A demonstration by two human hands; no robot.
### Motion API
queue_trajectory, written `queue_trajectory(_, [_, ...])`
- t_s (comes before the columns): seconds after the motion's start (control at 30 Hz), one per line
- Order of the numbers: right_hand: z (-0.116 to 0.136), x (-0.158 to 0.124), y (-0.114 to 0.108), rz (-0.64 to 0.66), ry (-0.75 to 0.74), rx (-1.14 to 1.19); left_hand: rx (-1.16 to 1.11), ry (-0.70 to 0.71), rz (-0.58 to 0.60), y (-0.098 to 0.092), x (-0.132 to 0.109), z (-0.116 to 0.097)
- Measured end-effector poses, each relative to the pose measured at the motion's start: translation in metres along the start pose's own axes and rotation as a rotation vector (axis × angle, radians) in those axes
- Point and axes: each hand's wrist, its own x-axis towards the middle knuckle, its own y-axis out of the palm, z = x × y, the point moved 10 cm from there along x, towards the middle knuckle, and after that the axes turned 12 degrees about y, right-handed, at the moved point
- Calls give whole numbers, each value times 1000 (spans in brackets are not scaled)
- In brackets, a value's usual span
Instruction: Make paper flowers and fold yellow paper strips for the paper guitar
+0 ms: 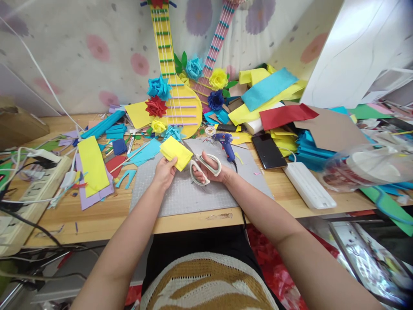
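Observation:
My left hand [164,172] pinches a folded piece of yellow paper [176,152] above the grey cutting mat [180,193]. My right hand [211,170] grips white-handled scissors [203,165], fingers through the loops; the blades point toward the yellow paper and are hidden behind it. Both hands hover over the middle of the mat, close together.
A blue glue gun [226,144] lies at the mat's far edge, a black phone [268,150] and a white power strip [308,185] to the right. Paper guitars [174,86] with paper flowers lean at the back. Coloured paper piles [271,103] and scraps [93,168] surround the mat.

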Motion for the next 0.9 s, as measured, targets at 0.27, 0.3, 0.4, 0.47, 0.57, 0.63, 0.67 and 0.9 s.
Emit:
queue_trajectory(0.27, [-4,6,-9,-35,11,12,-1,-7,-6,-3,3,2])
queue_trajectory(0.3, [-4,6,-10,-32,14,16,-3,-9,-4,-3,3,2])
queue_trajectory(0.4, [-5,5,-11,-23,16,21,-7,-15,8,-2,1,1])
queue_trajectory(0.47, [-6,4,-10,-15,19,11,-18,-20,16,-2,1,-1])
queue_trajectory(0.57, [-7,2,-8,-4,16,-24,-45,-11,-26,-8,3,-5])
queue_trajectory(0.63, [-7,0,-7,-3,12,-56,-40,8,-80,-15,5,-7])
queue_trajectory(0.67, [-7,0,-6,-3,8,-70,-26,14,-103,-18,6,-8])
queue_trajectory(0.9, [-9,-3,-1,47,0,-130,25,44,-139,-22,6,-7])
